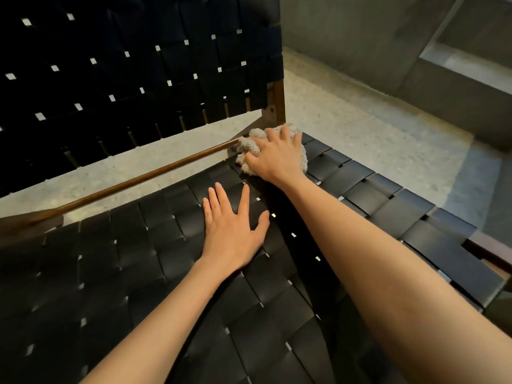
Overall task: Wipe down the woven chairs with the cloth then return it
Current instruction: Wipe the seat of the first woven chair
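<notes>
Here the right hand [277,157] clutches the cloth [248,147] on the far corner of the seat [138,273], by the backrest [138,65]. The left hand [232,231] lies flat and released, just nearer. Floor [346,120] lies beyond both.

Pale speckled floor [346,120], grey concrete wall [346,29], grey stepped ledges [457,59] upper right, dim soft light

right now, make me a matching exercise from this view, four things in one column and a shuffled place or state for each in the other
Column one:
1 left hand
2 right hand
3 cloth
4 wooden rail

Column two:
a bunched at a back corner of the seat
b flat on the woven seat, fingers spread
c runs along the seat's back edge
d curled over the cloth

Pairs: 1-b, 2-d, 3-a, 4-c
</notes>
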A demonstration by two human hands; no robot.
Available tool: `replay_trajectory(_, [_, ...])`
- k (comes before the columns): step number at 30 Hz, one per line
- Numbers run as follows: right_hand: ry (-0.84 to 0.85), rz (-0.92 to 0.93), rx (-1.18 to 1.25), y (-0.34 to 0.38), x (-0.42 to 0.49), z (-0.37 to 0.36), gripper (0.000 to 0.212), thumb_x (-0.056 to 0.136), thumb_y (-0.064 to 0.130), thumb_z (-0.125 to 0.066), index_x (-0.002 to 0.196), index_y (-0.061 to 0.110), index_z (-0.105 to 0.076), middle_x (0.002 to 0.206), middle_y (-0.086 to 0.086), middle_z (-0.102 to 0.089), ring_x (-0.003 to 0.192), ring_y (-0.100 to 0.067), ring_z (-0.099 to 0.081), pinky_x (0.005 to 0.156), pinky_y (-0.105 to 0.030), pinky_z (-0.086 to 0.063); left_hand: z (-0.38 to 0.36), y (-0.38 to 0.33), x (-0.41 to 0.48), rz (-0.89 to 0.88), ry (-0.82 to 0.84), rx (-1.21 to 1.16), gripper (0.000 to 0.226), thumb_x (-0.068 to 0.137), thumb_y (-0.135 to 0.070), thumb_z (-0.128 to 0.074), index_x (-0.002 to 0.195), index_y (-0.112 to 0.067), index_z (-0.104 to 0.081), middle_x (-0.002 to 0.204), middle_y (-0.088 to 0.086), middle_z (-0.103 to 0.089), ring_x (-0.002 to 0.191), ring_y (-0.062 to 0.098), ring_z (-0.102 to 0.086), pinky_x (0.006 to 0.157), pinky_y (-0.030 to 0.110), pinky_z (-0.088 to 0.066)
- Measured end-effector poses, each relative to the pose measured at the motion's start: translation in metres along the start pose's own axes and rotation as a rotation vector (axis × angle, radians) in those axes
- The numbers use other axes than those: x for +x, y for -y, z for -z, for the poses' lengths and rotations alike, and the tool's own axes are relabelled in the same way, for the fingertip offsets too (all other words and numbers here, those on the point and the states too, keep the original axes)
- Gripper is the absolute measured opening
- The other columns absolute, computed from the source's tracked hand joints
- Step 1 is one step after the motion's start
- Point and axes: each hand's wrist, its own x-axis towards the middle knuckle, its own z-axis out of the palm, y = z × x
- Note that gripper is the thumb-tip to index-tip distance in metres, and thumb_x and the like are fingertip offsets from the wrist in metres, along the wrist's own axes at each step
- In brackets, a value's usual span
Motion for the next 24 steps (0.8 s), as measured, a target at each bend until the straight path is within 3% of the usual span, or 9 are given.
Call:
replay_trajectory(10, [0.03,-0.149,-0.011,-0.041,-0.029,0.025,0.051,0.09,0.052,-0.035,0.138,0.037,-0.044,0.141,-0.006,-0.042,0.133,-0.035,-0.025,0.104,-0.05,-0.022,0.005,-0.001,-0.005,-0.018,-0.011,0.008,0.07,0.094,-0.06,-0.011,0.151,-0.025,0.008,0.153,0.026,0.016,0.143,0.036,0.018,0.116,0.044,0.01])
replay_trajectory(15, [0.08,-0.218,-0.055,-0.066,-0.081,0.05,0.055,0.088,0.058,-0.034,0.141,0.041,-0.037,0.139,-0.004,-0.041,0.129,-0.035,-0.027,0.1,-0.049,-0.024,0.009,-0.013,-0.019,0.017,0.047,0.025,0.064,0.096,-0.057,-0.009,0.15,-0.027,0.009,0.154,0.024,0.015,0.143,0.036,0.016,0.115,0.045,0.008])
replay_trajectory(24, [-0.002,-0.367,-0.078,-0.115,-0.198,0.089,0.055,0.085,0.061,-0.039,0.137,0.046,-0.042,0.139,-0.001,-0.043,0.125,-0.033,-0.032,0.096,-0.045,-0.028,0.012,-0.063,-0.074,-0.07,0.174,-0.083,0.065,0.094,-0.062,-0.009,0.15,-0.032,0.006,0.157,0.015,0.014,0.144,0.034,0.016,0.114,0.045,0.011])
